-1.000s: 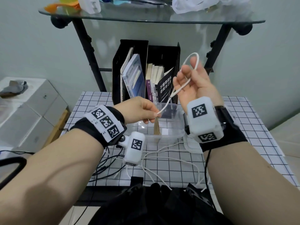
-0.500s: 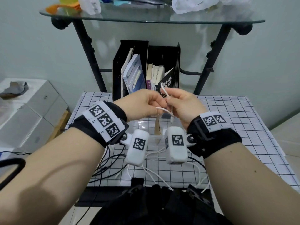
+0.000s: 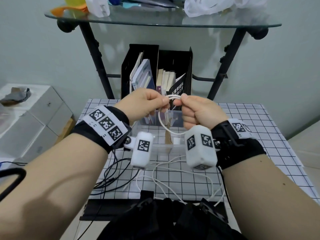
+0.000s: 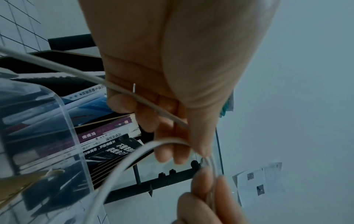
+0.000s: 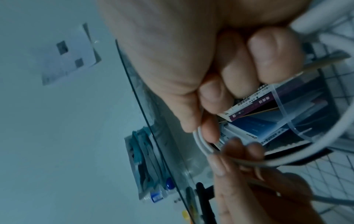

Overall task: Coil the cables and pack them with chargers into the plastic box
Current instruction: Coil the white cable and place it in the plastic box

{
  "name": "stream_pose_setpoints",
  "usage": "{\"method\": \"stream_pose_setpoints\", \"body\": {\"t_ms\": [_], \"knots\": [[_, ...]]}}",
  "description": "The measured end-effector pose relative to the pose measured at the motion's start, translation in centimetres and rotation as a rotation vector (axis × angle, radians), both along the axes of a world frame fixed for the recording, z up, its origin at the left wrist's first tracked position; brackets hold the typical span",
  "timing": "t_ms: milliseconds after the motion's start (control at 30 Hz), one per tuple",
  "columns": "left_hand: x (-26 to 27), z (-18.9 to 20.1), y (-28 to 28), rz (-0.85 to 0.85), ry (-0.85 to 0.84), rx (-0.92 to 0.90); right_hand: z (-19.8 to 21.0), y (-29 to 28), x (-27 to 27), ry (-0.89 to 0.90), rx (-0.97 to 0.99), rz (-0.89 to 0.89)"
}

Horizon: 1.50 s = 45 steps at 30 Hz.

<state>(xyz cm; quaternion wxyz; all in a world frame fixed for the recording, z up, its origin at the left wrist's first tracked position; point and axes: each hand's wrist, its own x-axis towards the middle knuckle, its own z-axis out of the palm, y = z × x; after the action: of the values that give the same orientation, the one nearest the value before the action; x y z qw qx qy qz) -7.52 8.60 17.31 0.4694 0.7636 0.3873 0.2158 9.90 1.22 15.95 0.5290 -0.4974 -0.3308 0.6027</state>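
Observation:
A white cable (image 3: pixel 172 97) is gathered into a small coil held in the air above the clear plastic box (image 3: pixel 156 146). My left hand (image 3: pixel 164 101) pinches the coil's top from the left. My right hand (image 3: pixel 180 99) pinches it from the right, the other fingers curled. One loop (image 3: pixel 163 125) hangs down between the hands. In the left wrist view the cable (image 4: pixel 145 101) runs across my curled fingers. In the right wrist view two strands (image 5: pixel 202 144) sit between thumb and forefinger. The cable's loose rest (image 3: pixel 173 170) trails on the table.
Thin black cables (image 3: pixel 114 170) lie on the grid-patterned table (image 3: pixel 259 129) at the front left. A black file holder with books (image 3: pixel 155 75) stands behind the box. Above it is a cluttered glass shelf (image 3: pixel 155 19) on black legs. White boxes (image 3: pixel 34 118) stand at the left.
My right hand came down from a raised position with a cable loop and met the left hand. Both hands now pinch the doubled loop together, slightly higher above the box.

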Motion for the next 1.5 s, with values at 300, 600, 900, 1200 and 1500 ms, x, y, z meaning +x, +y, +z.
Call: {"method": "stream_pose_setpoints", "body": {"t_ms": [300, 600, 900, 1200, 1500], "knots": [[1.1, -0.8, -0.1, 0.029, -0.193, -0.109, 0.3, -0.5, -0.6, 0.134, -0.028, 0.118], [1.2, -1.7, -0.5, 0.038, -0.383, -0.394, 1.7, -0.4, 0.0, 0.397, 0.095, 0.080], [-0.3, -4.6, -1.0, 0.004, -0.208, -0.411, 2.4, -0.1, 2.9, 0.516, 0.189, -0.187], [-0.2, -5.7, -1.5, 0.099, -0.093, -0.445, 2.0, 0.3, 5.2, 0.564, 0.216, -0.450], [1.6, -4.2, -1.8, 0.022, -0.022, -0.296, 1.7, 1.2, 3.8, 0.508, 0.266, -0.439]]}}
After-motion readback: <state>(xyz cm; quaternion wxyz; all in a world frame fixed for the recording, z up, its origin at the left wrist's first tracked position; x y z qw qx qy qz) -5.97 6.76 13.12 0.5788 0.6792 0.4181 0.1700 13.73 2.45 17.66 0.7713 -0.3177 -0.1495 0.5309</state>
